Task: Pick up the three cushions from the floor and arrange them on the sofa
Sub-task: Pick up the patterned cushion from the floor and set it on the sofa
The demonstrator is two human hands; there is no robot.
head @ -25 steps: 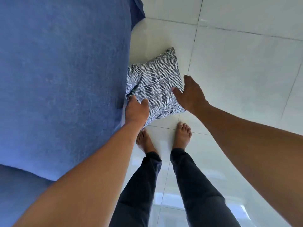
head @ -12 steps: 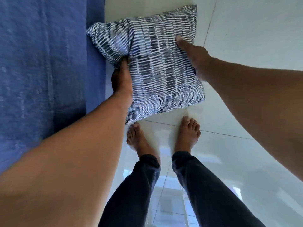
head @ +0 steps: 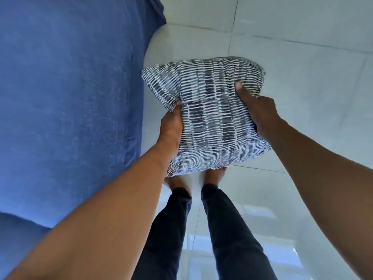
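Observation:
A square cushion (head: 210, 116) with a dark-and-white dashed pattern is held up off the floor between both hands, above my feet. My left hand (head: 170, 128) grips its left edge, and my right hand (head: 256, 110) clamps its right edge with the thumb pressed into the top face. The blue sofa (head: 66, 98) fills the left side of the view, its edge just left of the cushion. No other cushion shows in the frame.
Glossy white floor tiles (head: 302, 57) stretch to the right and behind the cushion. My bare feet and dark trouser legs (head: 228, 229) stand on the tiles directly below it, close beside the sofa's front.
Both hands closed on the cushion where it leaned against the sofa and lifted it off the floor; it now hangs over my feet, turned flatter towards me.

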